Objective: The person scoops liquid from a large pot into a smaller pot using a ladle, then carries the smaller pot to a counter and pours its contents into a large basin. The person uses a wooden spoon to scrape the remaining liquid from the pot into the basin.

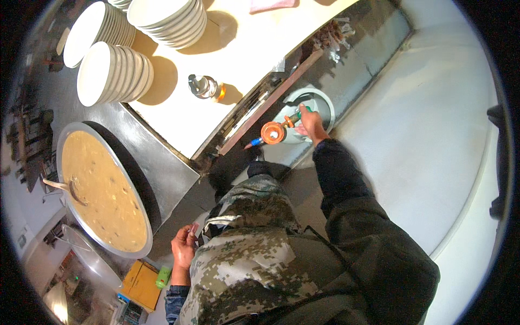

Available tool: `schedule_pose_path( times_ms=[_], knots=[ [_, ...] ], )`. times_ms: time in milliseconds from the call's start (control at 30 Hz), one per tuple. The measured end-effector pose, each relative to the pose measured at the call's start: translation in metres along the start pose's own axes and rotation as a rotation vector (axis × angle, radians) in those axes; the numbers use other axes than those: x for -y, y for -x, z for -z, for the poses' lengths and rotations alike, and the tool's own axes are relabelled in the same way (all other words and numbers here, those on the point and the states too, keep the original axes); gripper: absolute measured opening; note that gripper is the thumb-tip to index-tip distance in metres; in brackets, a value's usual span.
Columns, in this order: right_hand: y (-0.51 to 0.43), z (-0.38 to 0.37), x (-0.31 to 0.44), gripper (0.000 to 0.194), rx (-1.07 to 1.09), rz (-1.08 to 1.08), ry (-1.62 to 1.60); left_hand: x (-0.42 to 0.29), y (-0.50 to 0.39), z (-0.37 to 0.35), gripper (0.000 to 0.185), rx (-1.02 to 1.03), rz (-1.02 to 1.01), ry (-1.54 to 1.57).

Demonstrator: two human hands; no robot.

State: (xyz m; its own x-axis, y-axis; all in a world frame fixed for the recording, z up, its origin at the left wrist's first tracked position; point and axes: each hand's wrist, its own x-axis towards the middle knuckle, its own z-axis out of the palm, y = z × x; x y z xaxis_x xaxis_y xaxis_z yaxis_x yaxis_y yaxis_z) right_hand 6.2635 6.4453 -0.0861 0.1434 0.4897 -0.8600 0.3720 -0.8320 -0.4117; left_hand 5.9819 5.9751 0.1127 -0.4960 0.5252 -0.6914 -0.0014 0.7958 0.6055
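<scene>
My right hand (311, 124) grips the green handwheel (302, 113) of a gas cylinder's valve. An orange gas regulator (272, 133) is joined to that valve, and a blue fitting and a short reddish hose end (252, 144) stick out from its other side. Around the valve curves the pale grey collar of the cylinder (330, 106), standing low between the table and the wall. Down at my left side, my left hand (183, 248) pinches a small pinkish object (194, 228), too small to identify. My fingers hide part of the handwheel.
Stacked white bowls (115, 75) and a glass jar with a dark lid (206, 87) stand on the white tabletop (174, 126). A wide metal pan of brownish soup (103, 187) holds a ladle (61, 185). A yellow box (140, 284) and green can (163, 277) are behind my left hand.
</scene>
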Motion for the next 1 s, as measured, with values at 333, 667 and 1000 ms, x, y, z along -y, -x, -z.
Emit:
schedule_pose_path(
  times_ms=[333,667,1000],
  knots=[
    [-0.116,0.038,-0.06,0.032,0.109,0.519,0.078,0.026,0.009,0.004,0.024,0.019,0.025,0.25],
    [-0.014,0.026,0.008,0.051,0.117,1.124,1.571,0.041,0.028,0.003,0.024,-0.122,0.117,0.188],
    [-0.064,0.019,-0.016,0.031,0.396,0.128,-0.301,0.052,0.044,0.008,0.024,-0.146,0.198,0.328]
  ],
)
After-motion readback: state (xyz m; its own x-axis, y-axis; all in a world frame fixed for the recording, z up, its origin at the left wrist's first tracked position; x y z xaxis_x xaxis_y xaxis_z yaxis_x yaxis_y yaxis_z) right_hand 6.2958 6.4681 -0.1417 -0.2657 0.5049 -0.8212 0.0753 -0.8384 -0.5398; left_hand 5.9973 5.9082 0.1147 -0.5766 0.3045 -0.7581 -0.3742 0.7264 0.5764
